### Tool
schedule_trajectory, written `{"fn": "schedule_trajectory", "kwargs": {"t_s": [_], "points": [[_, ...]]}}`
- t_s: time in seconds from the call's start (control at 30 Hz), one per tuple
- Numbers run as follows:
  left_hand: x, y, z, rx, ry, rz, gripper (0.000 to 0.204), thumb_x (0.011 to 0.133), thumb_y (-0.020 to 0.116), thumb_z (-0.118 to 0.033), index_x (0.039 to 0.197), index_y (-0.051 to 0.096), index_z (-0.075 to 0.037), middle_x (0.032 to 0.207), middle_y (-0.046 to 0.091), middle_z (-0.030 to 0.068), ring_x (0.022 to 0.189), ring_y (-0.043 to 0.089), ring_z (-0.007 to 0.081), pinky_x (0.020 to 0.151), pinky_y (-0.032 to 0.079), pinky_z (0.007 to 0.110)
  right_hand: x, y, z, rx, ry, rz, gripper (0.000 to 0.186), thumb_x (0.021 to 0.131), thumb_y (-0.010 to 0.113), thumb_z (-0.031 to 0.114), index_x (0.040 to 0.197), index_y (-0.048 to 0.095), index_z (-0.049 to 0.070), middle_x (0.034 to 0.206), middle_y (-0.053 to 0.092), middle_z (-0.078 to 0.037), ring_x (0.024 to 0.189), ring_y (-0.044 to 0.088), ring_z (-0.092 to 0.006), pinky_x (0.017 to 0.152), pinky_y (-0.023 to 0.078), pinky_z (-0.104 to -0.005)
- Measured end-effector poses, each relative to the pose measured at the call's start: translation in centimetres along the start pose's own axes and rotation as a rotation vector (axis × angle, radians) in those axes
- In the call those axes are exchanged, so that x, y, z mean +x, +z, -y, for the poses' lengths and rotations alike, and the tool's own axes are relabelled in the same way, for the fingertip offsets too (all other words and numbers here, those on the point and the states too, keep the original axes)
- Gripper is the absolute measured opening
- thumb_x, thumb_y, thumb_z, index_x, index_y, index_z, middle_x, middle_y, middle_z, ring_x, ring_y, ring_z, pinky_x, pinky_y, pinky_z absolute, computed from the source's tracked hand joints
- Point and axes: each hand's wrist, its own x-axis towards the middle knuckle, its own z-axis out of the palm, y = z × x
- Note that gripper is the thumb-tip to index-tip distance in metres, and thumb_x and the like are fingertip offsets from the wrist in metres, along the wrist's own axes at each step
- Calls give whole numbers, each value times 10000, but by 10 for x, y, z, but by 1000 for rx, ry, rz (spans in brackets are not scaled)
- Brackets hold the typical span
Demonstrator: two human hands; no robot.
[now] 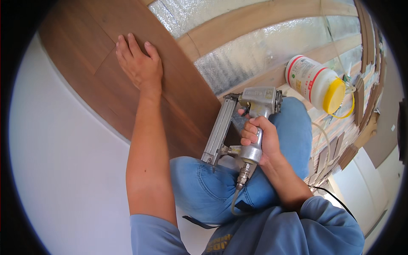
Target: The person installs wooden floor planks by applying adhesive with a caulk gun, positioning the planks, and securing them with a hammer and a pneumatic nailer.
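Note:
My left hand (139, 63) lies flat on the brown wooden floorboards (91, 42), its fingers spread and nothing in them. In my right hand (264, 138) is a silver pneumatic nail gun (260, 97), gripped round its handle above my bent knees. The gun's long magazine (218, 129) slants down toward my left knee. From the metal fitting (244, 175) at the handle's base runs a pale air hose (234, 203). The finger near the trigger is partly hidden by the gun.
Beyond the boards, wooden battens (238, 23) alternate with silver foil sheeting (242, 55). A white tub with a yellow lid (334, 95) lies on its side at the right. Stacked planks (366, 38) line the far right. A white wall (63, 170) curves along the left.

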Motion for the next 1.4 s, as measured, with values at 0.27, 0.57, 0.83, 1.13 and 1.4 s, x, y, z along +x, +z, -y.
{"fn": "schedule_trajectory", "kwargs": {"t_s": [0.27,0.57,0.83,1.13,1.4], "points": [[-4,11,-4,-1,-4,-26,502,998,572,-301,1408,578,-12,1528,491,207,1428,431,377,1198,342,472,15,-24,-8,-18,23,-40,378,899,521,92,1266,540,2,656,445,2,509,434,-120,519,434,-326],[-6,15,-3,22,24,-34,505,971,594,-296,1382,594,-3,1511,503,205,1410,448,385,1185,364,482,11,-37,-12,-46,34,-22,369,893,536,102,1249,554,10,656,463,-5,503,456,-126,518,458,-337],[-6,14,-6,-11,8,-11,518,994,563,-305,1416,575,-5,1531,490,222,1427,431,387,1199,336,481,7,-23,-13,-105,39,-119,383,902,502,121,1267,558,17,630,433,21,479,427,-108,513,443,-320],[-8,13,-7,6,14,9,511,1006,553,-298,1421,570,1,1542,475,224,1429,428,381,1196,341,468,6,-46,-12,-95,56,-108,316,879,547,103,1179,547,4,641,442,-8,490,433,-130,518,452,-350],[-7,13,-9,4,18,11,509,1016,546,-305,1432,562,-12,1554,464,213,1438,418,368,1199,340,461,5,-50,-10,-98,45,-77,273,873,567,83,1130,528,0,660,473,-31,502,449,-149,526,477,-374]]}}
